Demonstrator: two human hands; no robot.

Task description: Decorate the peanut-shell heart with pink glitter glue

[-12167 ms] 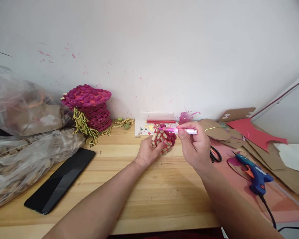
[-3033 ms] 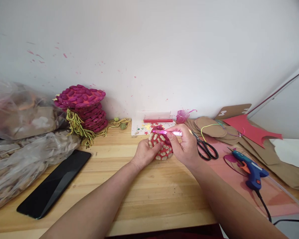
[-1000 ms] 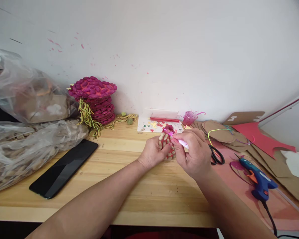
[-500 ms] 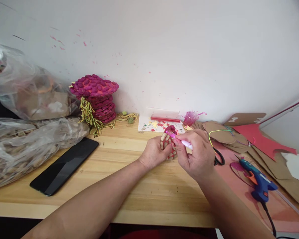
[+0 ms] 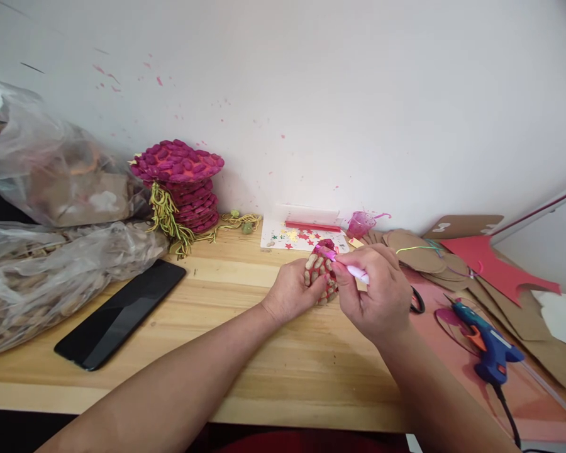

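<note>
My left hand (image 5: 295, 286) grips a round red disc covered with peanuts (image 5: 317, 267), holding it tilted up above the table. Several peanuts on it are bare tan, while those at its top edge are magenta. In my right hand (image 5: 377, 286) is a paintbrush (image 5: 357, 272) with a pale lilac handle, pinched between thumb and fingers. Its pink-stained tip touches the upper part of the disc. My right hand hides the disc's right side. Behind the hands stands a small cup stained with magenta paint (image 5: 361, 223).
At the left lie plastic bags (image 5: 66, 283), a black phone (image 5: 122, 314) and a stack of magenta peanut discs (image 5: 179, 182) with yellow-green yarn. Star stickers lie on a white sheet (image 5: 271, 236). To the right are a blue glue gun (image 5: 490, 349), cardboard pieces (image 5: 514, 321), red paper (image 5: 493, 261) and scissors (image 5: 419, 302).
My right hand has shifted slightly right and down, and the brush tip with it. The peanut disc has turned or tilted a little in my left hand.
</note>
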